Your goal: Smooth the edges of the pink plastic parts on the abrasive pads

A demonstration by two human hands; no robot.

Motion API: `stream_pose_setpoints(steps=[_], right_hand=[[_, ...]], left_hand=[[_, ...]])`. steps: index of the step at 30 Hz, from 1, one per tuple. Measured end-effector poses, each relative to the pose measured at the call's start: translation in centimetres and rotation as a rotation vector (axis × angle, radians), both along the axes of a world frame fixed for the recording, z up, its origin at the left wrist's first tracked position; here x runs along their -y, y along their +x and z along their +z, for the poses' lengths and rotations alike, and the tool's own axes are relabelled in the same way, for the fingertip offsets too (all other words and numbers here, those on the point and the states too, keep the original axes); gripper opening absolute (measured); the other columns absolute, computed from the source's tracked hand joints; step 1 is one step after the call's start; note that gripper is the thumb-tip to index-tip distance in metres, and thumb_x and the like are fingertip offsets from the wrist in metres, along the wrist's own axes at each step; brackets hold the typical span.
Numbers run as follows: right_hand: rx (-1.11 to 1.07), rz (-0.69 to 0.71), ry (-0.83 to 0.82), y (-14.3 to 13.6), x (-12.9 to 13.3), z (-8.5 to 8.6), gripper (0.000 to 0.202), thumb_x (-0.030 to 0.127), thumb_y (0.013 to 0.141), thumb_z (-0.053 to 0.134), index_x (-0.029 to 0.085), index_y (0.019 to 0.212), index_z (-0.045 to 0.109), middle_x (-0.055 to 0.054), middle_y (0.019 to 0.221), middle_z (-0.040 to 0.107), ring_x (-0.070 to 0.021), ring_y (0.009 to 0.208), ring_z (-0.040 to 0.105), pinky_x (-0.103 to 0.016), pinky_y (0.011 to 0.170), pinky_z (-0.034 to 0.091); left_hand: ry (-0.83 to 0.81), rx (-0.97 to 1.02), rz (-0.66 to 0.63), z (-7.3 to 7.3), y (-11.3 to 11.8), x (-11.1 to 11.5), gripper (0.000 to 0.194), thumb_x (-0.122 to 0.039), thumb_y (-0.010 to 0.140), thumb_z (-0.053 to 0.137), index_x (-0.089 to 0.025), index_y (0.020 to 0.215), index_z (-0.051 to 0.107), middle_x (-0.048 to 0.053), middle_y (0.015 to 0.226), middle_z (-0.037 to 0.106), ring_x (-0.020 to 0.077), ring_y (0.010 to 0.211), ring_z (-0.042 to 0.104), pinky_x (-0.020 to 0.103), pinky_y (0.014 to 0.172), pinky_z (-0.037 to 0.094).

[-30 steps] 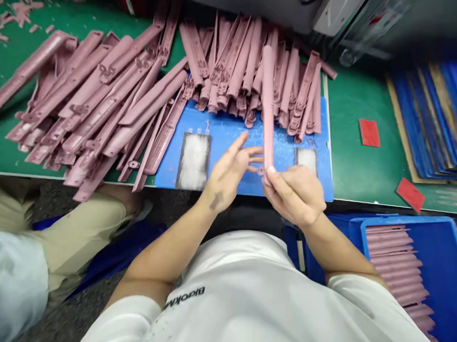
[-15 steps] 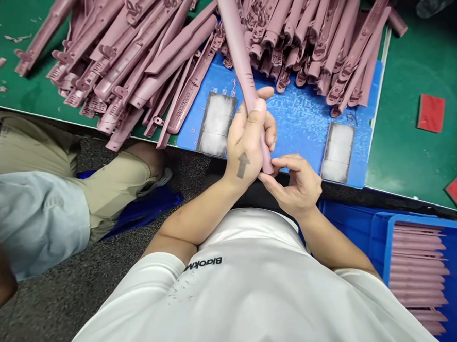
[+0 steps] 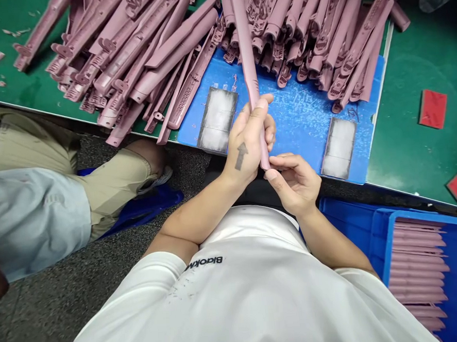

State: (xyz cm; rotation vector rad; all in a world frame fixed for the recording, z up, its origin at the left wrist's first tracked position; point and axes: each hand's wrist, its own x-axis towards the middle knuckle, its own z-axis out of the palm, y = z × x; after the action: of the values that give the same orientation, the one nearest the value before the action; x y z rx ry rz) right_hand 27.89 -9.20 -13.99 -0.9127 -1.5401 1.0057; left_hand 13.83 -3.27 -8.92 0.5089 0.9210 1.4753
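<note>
A worker in a white short-sleeved T-shirt (image 3: 254, 283) works at the near edge of a flat blue rectangular board (image 3: 287, 121). Right of and nearer than the board, a blue plastic bin (image 3: 390, 249) holds a row of slender pink pieces (image 3: 417, 278); left of it sits a person in khaki trousers (image 3: 114, 196). Just off the board's near edge, the right hand (image 3: 297, 182) brings thumb and forefinger to the near end of a long, slim pink molded shell (image 3: 248, 66); whether they pinch it cannot be told. The left hand (image 3: 247, 139), marked with a dark arrow, wraps its fingers around the shell's lower part. The shell's long axis runs away from the worker across the board, near end toward the T-shirt, far end leaning slightly left. Grey-white rectangular pads (image 3: 218, 119) lie at the board's near left and near right corners. A heap of pink shells (image 3: 128, 58) spreads left of the board; another pile of pink shells (image 3: 320, 26) covers its far part. Right of it, two red square cards (image 3: 432, 109) rest on the green tabletop (image 3: 401, 155).
</note>
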Motion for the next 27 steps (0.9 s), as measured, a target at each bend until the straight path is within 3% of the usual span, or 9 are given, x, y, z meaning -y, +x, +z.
stream_pose_setpoints(steps=[4, 7, 10, 13, 15, 17, 20, 24, 27], right_hand=[[0.007, -0.06, -0.012, 0.9, -1.4, 0.3, 0.041, 0.068, 0.11, 0.084, 0.027, 0.115, 0.084, -0.007, 0.099, 0.079, -0.0227, 0.084, 0.077, -0.043, 0.084, 0.073], [-0.037, -0.087, -0.056, 2.2, -3.4, 1.0, 0.065, 0.092, 0.099, 0.084, 0.028, 0.097, 0.072, -0.006, 0.1, 0.076, -0.0247, 0.094, 0.079, -0.044, 0.093, 0.073], [-0.065, -0.048, -0.169, 3.4, -4.7, 2.1, 0.077, 0.104, 0.092, 0.08, 0.029, 0.094, 0.064, -0.005, 0.101, 0.077, -0.0258, 0.1, 0.082, -0.044, 0.096, 0.074], [-0.066, -0.051, -0.208, 4.2, -4.7, 3.5, 0.073, 0.1, 0.092, 0.083, 0.029, 0.101, 0.068, -0.003, 0.094, 0.078, -0.0263, 0.096, 0.084, -0.042, 0.09, 0.075], [-0.12, -0.086, -0.186, 5.1, -4.5, 4.7, 0.057, 0.082, 0.104, 0.084, 0.028, 0.097, 0.068, -0.001, 0.081, 0.071, -0.024, 0.077, 0.08, -0.039, 0.073, 0.072], [-0.209, -0.284, -0.028, 6.8, -4.9, 5.6, 0.038, 0.062, 0.114, 0.079, 0.03, 0.097, 0.067, 0.003, 0.068, 0.057, -0.0194, 0.056, 0.066, -0.033, 0.054, 0.058], [-0.166, -0.649, 0.219, 10.2, -7.2, 5.6, 0.026, 0.054, 0.117, 0.071, 0.033, 0.104, 0.062, 0.006, 0.067, 0.046, -0.0188, 0.05, 0.054, -0.031, 0.047, 0.045], [0.075, -0.782, 0.123, 13.4, -12.2, 4.2, 0.038, 0.065, 0.11, 0.074, 0.033, 0.103, 0.056, 0.006, 0.065, 0.05, -0.02, 0.051, 0.05, -0.035, 0.05, 0.044], [0.192, -0.796, 0.06, 14.9, -17.9, 4.7, 0.043, 0.075, 0.117, 0.059, 0.035, 0.104, 0.051, 0.004, 0.069, 0.057, -0.0213, 0.059, 0.053, -0.037, 0.058, 0.05]], left_hand=[[0.109, -0.016, -0.131, -0.2, -0.5, 1.0, 0.022, -0.038, 0.127, 0.062, -0.018, 0.126, 0.07, -0.005, 0.065, 0.049, 0.0165, 0.053, 0.046, 0.028, 0.056, 0.04], [0.268, -0.076, -0.478, -0.3, -0.9, 2.7, 0.046, -0.063, 0.12, 0.077, -0.018, 0.118, 0.068, -0.005, 0.064, 0.055, 0.0149, 0.052, 0.047, 0.028, 0.055, 0.042], [0.275, -0.055, -0.724, -1.0, -0.7, 3.9, 0.065, -0.083, 0.113, 0.079, -0.02, 0.114, 0.063, -0.006, 0.064, 0.055, 0.0129, 0.049, 0.047, 0.026, 0.052, 0.041], [0.202, -0.077, -0.991, -2.4, 0.4, 4.5, 0.07, -0.087, 0.116, 0.068, -0.018, 0.117, 0.068, -0.003, 0.068, 0.064, 0.012, 0.047, 0.051, 0.025, 0.051, 0.043], [0.204, -0.128, -1.111, -3.5, 1.3, 4.5, 0.074, -0.088, 0.119, 0.062, -0.015, 0.125, 0.074, 0.005, 0.082, 0.078, 0.0161, 0.058, 0.068, 0.028, 0.06, 0.055], [0.265, -0.236, -1.068, -4.5, 1.7, 4.5, 0.072, -0.082, 0.119, 0.066, -0.014, 0.144, 0.077, 0.015, 0.112, 0.089, 0.0251, 0.094, 0.086, 0.035, 0.088, 0.068], [0.323, -0.427, -0.869, -5.5, 1.2, 4.6, 0.07, -0.064, 0.12, 0.074, -0.018, 0.172, 0.066, 0.019, 0.15, 0.084, 0.0314, 0.135, 0.083, 0.043, 0.12, 0.064], [0.278, -0.49, -0.686, -5.9, -0.4, 5.2, 0.065, -0.059, 0.122, 0.07, -0.019, 0.173, 0.063, 0.013, 0.131, 0.087, 0.0246, 0.106, 0.084, 0.04, 0.107, 0.066], [0.267, -0.465, -0.631, -6.1, -1.0, 5.5, 0.058, -0.057, 0.123, 0.068, -0.017, 0.165, 0.066, 0.011, 0.118, 0.085, 0.0216, 0.095, 0.081, 0.037, 0.098, 0.067]])
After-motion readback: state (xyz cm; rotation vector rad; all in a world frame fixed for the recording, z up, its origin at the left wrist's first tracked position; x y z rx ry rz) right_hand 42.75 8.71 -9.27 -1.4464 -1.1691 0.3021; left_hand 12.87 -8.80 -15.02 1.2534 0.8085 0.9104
